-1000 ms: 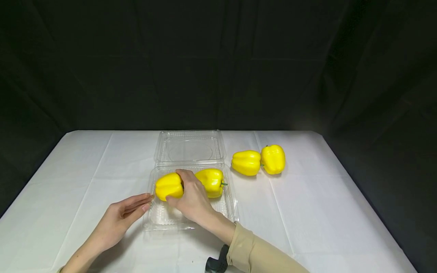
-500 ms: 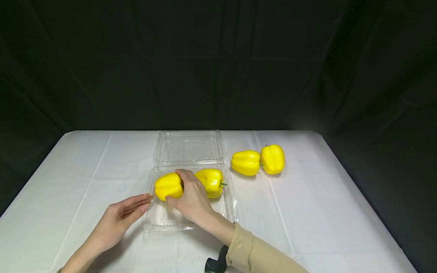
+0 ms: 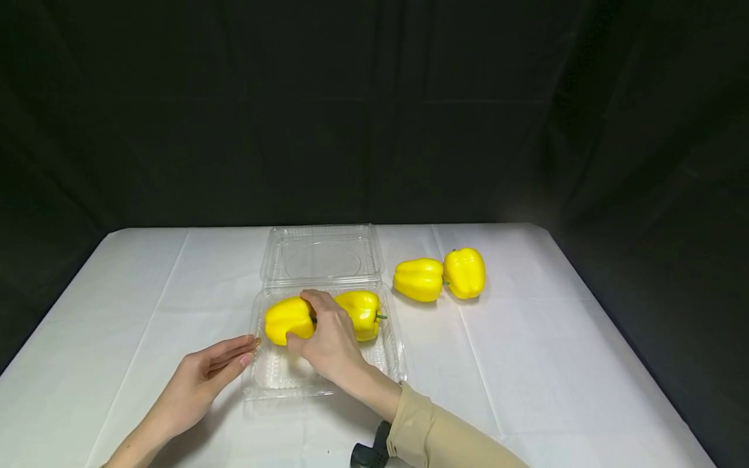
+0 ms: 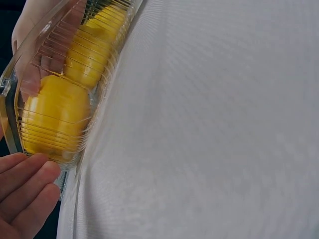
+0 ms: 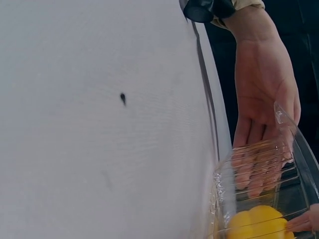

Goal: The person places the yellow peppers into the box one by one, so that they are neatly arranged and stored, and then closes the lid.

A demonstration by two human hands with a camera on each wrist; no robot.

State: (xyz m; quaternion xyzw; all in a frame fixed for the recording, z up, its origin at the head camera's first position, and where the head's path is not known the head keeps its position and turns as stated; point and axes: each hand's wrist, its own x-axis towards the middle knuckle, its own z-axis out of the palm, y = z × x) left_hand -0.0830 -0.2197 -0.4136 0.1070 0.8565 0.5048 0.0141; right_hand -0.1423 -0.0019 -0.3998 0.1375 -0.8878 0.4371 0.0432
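A yellow bell pepper (image 3: 289,320) lies at the left of the clear plastic clamshell container's base (image 3: 292,377). My right hand (image 3: 332,341) grips it from the right, thumb at the near side and fingers over the far side. Beside it in the base lies a second yellow pepper (image 3: 361,314), its green stem to the right, partly hidden by that hand. My left hand (image 3: 199,383) has its straight fingers at the container's left edge; the left wrist view shows the fingertips (image 4: 49,172) against the outer wall, below the gripped pepper (image 4: 57,114).
Two more yellow peppers (image 3: 418,279) (image 3: 465,273) lie together on the white cloth, right of the container. The container's lid (image 3: 322,257) is folded back away from me. A black wrist device (image 3: 371,448) sits below the right sleeve. Dark curtain (image 3: 363,130) hangs behind the table.
Both hands and the peppers keep their places. Only the head view has shifted slightly.
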